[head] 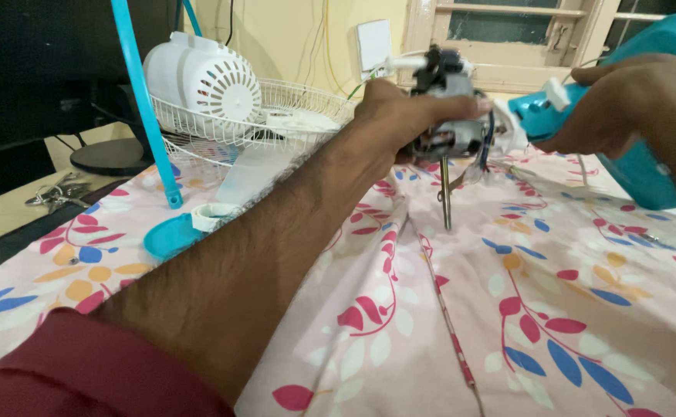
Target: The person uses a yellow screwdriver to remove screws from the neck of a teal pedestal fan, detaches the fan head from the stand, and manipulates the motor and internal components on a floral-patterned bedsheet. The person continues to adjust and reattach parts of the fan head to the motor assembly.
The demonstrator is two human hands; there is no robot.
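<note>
My left hand (pixel 400 116) grips a fan motor (pixel 447 100), a grey and black metal block with copper windings, held above the floral cloth. Its steel shaft (pixel 445 193) points down toward the cloth. My right hand (pixel 631 96) holds the turquoise fan body (pixel 542 112) just right of the motor, with white wires running between the two parts. My left forearm stretches across the middle of the view from a dark red sleeve at the bottom left.
A pink floral cloth (pixel 523 309) covers the surface. At the back left lie a white wire fan guard (pixel 276 116), a white motor cover (pixel 199 73), a translucent fan blade (pixel 253 174), a turquoise cap (pixel 170 235) and a white ring (pixel 213 216). Keys (pixel 56 193) rest at the far left.
</note>
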